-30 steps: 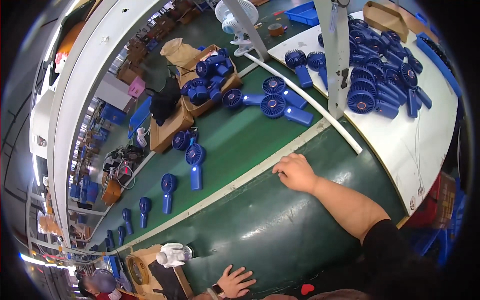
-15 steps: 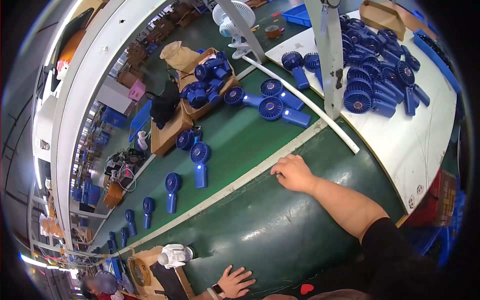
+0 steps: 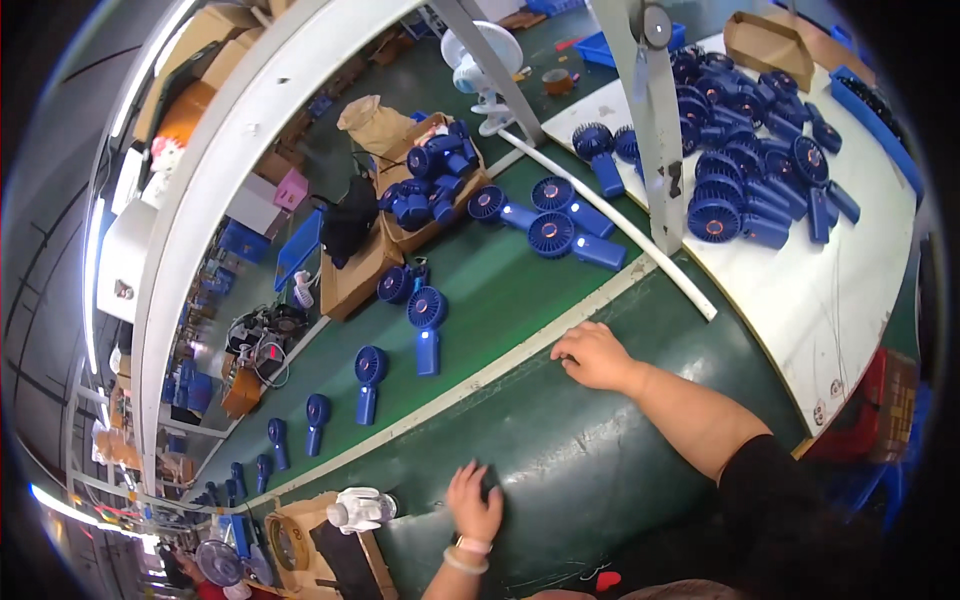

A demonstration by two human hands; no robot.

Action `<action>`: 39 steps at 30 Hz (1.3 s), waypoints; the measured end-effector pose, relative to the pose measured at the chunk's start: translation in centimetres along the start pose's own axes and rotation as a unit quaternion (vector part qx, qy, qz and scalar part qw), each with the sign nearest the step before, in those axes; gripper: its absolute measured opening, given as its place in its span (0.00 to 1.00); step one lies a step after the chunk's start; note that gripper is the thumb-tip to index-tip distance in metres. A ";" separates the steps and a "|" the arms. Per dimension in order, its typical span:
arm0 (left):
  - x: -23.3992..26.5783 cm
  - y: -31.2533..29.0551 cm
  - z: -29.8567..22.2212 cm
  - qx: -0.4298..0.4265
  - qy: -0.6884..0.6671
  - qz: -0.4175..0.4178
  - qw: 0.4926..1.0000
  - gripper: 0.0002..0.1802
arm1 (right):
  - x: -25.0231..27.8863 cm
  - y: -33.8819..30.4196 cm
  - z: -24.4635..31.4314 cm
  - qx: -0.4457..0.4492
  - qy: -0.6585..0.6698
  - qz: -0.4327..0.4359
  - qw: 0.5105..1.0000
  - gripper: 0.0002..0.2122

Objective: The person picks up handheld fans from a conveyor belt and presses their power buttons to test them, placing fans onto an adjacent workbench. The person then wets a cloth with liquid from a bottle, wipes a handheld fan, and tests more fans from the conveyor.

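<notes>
My right hand [image 3: 596, 358] rests on the near green work surface [image 3: 590, 440], its fingers loosely curled and the thumb apart, with no object visible in it. My left hand [image 3: 473, 503] is over the same surface, nearer to me, fingers stretched forward and holding nothing I can see. A pale band circles that wrist. Beyond the light dividing strip, a row of blue handheld fans [image 3: 370, 378] lies along the green conveyor belt [image 3: 480, 320]. Ahead of my right hand is a group of three blue handheld fans [image 3: 551, 234]. Left of my left hand, a clear bottle [image 3: 362, 510] is partly covered in white.
A white table [image 3: 770, 290] at the right carries many piled blue fans [image 3: 745, 180]. Between table and belt stand a grey post [image 3: 655, 140] and a long white tube [image 3: 640, 240]. A cardboard box of fans [image 3: 425, 225] sits across the belt. A cardboard tray [image 3: 375, 565] is near left.
My left hand has moved forward and slightly right, away from the near edge. My right hand has barely moved. The whole view has shifted slightly.
</notes>
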State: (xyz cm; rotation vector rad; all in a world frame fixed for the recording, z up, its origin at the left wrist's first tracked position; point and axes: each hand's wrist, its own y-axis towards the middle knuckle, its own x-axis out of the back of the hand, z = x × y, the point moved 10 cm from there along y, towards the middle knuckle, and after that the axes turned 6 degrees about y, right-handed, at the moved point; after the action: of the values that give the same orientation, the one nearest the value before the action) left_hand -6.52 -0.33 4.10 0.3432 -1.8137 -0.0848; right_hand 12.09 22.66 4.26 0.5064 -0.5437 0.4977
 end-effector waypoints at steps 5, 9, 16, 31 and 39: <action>-4.8 6.5 -10.8 -0.107 0.057 0.092 0.988 0.27 | -0.1 -0.4 0.3 0.039 0.002 0.013 0.999 0.07; -6.8 4.8 -17.7 -0.280 -0.045 0.119 0.952 0.25 | -0.8 -0.2 1.7 0.045 -0.105 -0.009 0.993 0.07; -7.2 6.3 -14.9 -0.276 -0.259 0.116 0.918 0.21 | -4.9 6.7 3.8 0.060 -0.070 0.125 0.988 0.05; -13.2 7.4 -9.3 0.157 -0.822 0.198 0.510 0.18 | -16.7 33.8 -0.7 -0.008 -0.402 0.240 0.884 0.12; -12.1 7.9 -9.4 0.164 -0.792 0.203 0.551 0.17 | -11.3 33.6 3.5 0.199 -0.259 0.079 0.942 0.08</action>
State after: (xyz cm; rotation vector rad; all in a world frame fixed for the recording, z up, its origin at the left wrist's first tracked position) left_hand 3.76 11.72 -2.82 -0.0280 -3.7354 0.4463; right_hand -16.53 42.88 10.77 1.0004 -1.0028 0.6359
